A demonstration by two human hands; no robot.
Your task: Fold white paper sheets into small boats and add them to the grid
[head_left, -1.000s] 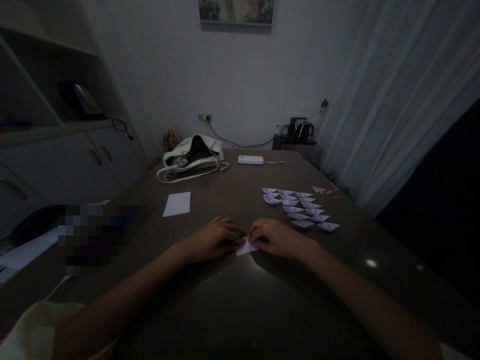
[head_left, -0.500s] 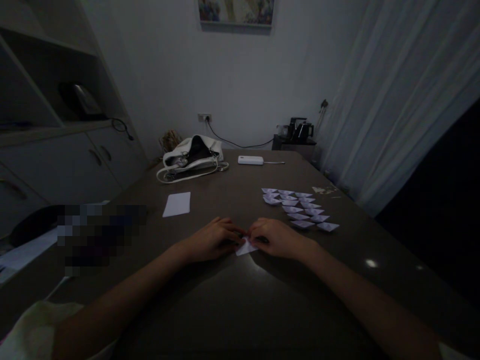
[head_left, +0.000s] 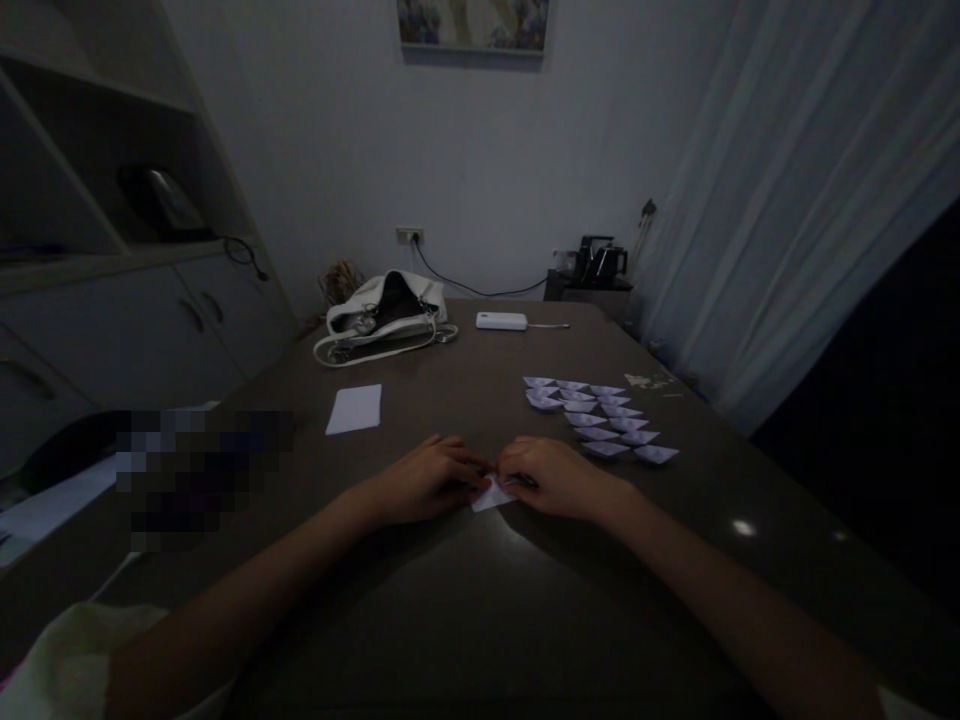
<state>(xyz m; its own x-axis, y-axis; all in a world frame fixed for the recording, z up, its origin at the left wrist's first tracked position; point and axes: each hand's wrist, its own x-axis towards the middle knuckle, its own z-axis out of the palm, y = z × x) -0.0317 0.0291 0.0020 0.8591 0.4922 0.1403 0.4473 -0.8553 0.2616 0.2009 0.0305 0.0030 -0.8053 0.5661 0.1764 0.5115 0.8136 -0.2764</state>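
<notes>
Pressing left hand [head_left: 427,482] from nine o'clock and right hand [head_left: 559,480] from three o'clock against a small folded paper piece [head_left: 493,496], low on the worktop [head_left: 480,620]. No clear shift over the last second: same grip, same spot, suggesting a steady press on the paper rather than a new fold. Fingers curled in on both sides, barely open, pinching the paper between thumbs and fingertips; too dark and covered to tell exactly which fingers meet. Outward from the paper, near two o'clock, close rows of folded paper boats [head_left: 656,454]; at ten o'clock, flat white paper [head_left: 354,409]. Farther off, at eleven, a white bag [head_left: 427,290]; at twelve, a white device [head_left: 501,321]; at one, beyond the worktop, a black kettle [head_left: 604,264].
</notes>
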